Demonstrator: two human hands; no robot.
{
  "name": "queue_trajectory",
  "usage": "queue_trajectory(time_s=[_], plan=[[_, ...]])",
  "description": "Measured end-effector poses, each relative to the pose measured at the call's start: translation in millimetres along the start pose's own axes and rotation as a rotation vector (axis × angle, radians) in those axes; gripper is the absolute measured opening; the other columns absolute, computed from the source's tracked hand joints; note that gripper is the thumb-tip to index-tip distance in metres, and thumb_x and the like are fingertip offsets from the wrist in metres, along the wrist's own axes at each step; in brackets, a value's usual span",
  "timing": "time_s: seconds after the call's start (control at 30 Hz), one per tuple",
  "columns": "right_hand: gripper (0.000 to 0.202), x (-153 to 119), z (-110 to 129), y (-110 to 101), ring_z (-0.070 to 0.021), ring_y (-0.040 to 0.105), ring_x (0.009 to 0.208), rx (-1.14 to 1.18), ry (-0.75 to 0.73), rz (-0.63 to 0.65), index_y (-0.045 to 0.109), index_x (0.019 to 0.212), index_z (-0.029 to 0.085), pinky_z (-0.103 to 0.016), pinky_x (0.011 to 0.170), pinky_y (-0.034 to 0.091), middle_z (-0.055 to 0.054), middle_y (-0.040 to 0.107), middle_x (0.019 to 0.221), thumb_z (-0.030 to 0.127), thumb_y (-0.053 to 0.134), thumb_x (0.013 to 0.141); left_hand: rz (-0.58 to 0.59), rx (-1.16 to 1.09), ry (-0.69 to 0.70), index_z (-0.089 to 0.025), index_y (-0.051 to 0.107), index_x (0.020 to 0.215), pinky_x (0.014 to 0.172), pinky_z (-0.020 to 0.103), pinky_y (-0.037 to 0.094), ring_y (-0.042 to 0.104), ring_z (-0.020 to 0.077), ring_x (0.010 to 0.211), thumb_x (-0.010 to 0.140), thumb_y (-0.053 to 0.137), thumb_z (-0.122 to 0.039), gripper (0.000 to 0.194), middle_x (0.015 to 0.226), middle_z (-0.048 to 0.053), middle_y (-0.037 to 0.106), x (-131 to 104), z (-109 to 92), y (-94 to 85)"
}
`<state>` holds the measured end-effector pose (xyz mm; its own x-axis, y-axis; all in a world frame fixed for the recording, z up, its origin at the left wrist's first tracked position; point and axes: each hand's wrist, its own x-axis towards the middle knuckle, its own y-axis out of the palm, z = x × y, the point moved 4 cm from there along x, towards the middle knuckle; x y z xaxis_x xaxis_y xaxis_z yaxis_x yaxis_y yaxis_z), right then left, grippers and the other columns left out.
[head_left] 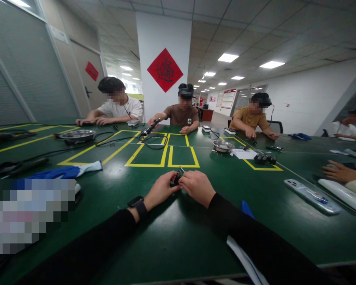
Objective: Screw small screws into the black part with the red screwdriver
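Above the middle of the green table, my left hand (161, 192) is closed around a small black part (177, 178) with a metallic-looking round top. My right hand (197, 186) meets it from the other side, its fingers pinched together. From those fingers a thin, pale rod (182, 169) sticks up; its kind is too small to tell. Fingers of both hands hide most of the black part. A dark watch (139, 208) is on my left wrist.
Yellow tape (184, 165) marks rectangles on the green table (178, 245). A blue-and-white glove (68, 171) lies left, a phone (311, 196) right. Metal bowls (223, 145) (77, 135), cables and several black parts (265, 159) lie farther off. Co-workers sit across and at right.
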<state>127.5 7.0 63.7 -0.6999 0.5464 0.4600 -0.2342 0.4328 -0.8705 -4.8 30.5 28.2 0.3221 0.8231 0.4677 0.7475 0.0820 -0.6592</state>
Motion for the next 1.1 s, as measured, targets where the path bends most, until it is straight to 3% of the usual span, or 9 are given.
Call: queue_trajectory(time_s=[0.33, 0.53, 0.63, 0.8, 0.97, 1.1], plan=[[0.009, -3, -7, 4, -0.0134, 0.055, 0.075, 0.158, 0.156, -0.056, 0.061, 0.078, 0.02, -0.025, 0.067, 0.033, -0.001, 0.062, 0.079, 0.025, 0.056, 0.082, 0.015, -0.017, -0.01, -0.016, 0.055, 0.084, 0.063, 0.024, 0.039, 0.052, 0.0144, 0.07, 0.072, 0.063, -0.029, 0.02, 0.078, 0.0, 0.059, -1, -1, -1.8], [0.014, -11, -29, 3, -0.0136, 0.055, 0.076, 0.284, 0.41, -0.176, 0.059, 0.088, 0.02, -0.023, 0.067, 0.038, -0.002, 0.06, 0.084, 0.019, 0.046, 0.086, -0.001, -0.014, -0.024, -0.017, 0.056, 0.09, 0.067, 0.027, 0.041, 0.052, 0.016, 0.073, 0.071, 0.064, -0.039, 0.031, 0.082, 0.002, 0.058, -2, 0, -1.6], [0.024, -14, -44, 12, -0.014, 0.055, 0.078, 0.307, 0.451, -0.116, 0.064, 0.084, 0.02, -0.023, 0.068, 0.04, -0.004, 0.06, 0.089, 0.007, 0.043, 0.081, -0.02, -0.025, -0.035, -0.017, 0.056, 0.093, 0.07, 0.027, 0.042, 0.053, 0.0164, 0.076, 0.076, 0.057, -0.042, 0.03, 0.085, 0.003, 0.059, -1, 1, -1.8], [0.042, -15, -59, 30, -0.0135, 0.057, 0.078, 0.59, 0.421, -0.004, 0.069, 0.074, 0.016, -0.024, 0.073, 0.044, -0.004, 0.063, 0.083, -0.009, 0.036, 0.064, 0.002, -0.045, -0.031, -0.017, 0.059, 0.089, 0.069, 0.027, 0.043, 0.054, 0.0162, 0.075, 0.079, 0.054, -0.039, 0.025, 0.081, 0.002, 0.059, 0, 2, -1.4], [0.052, -14, -57, 31, -0.0146, 0.059, 0.091, 0.734, 0.326, 0.136, 0.071, 0.08, 0.016, -0.026, 0.08, 0.044, -0.005, 0.063, 0.101, -0.013, 0.034, 0.058, 0.015, -0.056, -0.026, -0.017, 0.058, 0.091, 0.071, 0.028, 0.044, 0.054, 0.0162, 0.075, 0.074, 0.06, -0.036, 0.026, 0.08, 0.001, 0.06, 0, 2, -1.8], [0.056, -16, -54, 27, -0.0164, 0.057, 0.1, 0.698, 0.272, 0.21, 0.069, 0.088, 0.018, -0.028, 0.086, 0.043, -0.005, 0.061, 0.109, -0.015, 0.037, 0.056, 0.018, -0.064, -0.031, -0.017, 0.059, 0.094, 0.074, 0.031, 0.045, 0.055, 0.018, 0.08, 0.071, 0.064, -0.032, 0.028, 0.087, 0.003, 0.061, -1, 2, -1.6]])
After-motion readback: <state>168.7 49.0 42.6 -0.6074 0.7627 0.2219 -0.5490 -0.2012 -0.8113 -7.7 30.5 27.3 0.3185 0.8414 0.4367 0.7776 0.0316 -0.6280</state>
